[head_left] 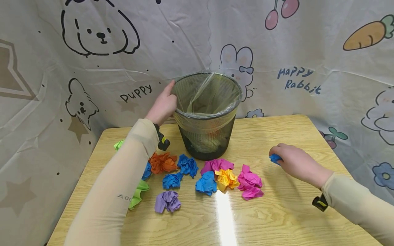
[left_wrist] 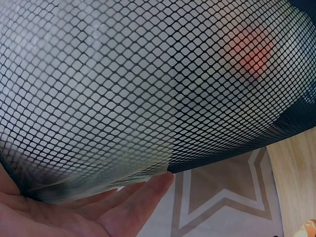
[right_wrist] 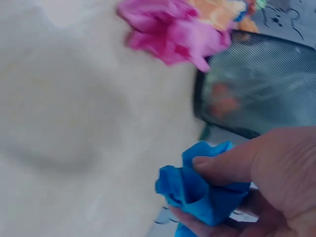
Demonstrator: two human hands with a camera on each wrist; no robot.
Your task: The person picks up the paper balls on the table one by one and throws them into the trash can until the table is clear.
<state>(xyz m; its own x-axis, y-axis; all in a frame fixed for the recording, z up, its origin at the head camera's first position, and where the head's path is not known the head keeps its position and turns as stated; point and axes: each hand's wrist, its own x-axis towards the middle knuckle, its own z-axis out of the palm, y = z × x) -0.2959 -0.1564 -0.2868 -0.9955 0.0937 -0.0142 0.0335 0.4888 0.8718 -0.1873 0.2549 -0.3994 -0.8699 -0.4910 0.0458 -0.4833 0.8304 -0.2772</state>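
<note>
A black mesh wastebasket (head_left: 207,133) lined with a clear yellowish bag stands at the back of the table. My left hand (head_left: 163,106) holds its rim on the left side. In the left wrist view, the fingers (left_wrist: 143,200) lie along the outside of the mesh. Through the mesh shows a blurred orange-red thing (left_wrist: 251,52) inside. My right hand (head_left: 297,164), to the right of the basket and over the table, pinches a crumpled blue paper ball (right_wrist: 207,192) between thumb and fingers. Nearest to that hand on the table is a crumpled pink paper (head_left: 250,182).
In front of the basket lie more crumpled papers: magenta (head_left: 217,165), yellow (head_left: 227,179), orange (head_left: 163,162), purple (head_left: 168,201) and several blue ones (head_left: 206,183). Green paper (head_left: 140,194) is partly hidden by the left sleeve. A printed curtain (head_left: 184,37) hangs behind the wooden table (head_left: 264,218).
</note>
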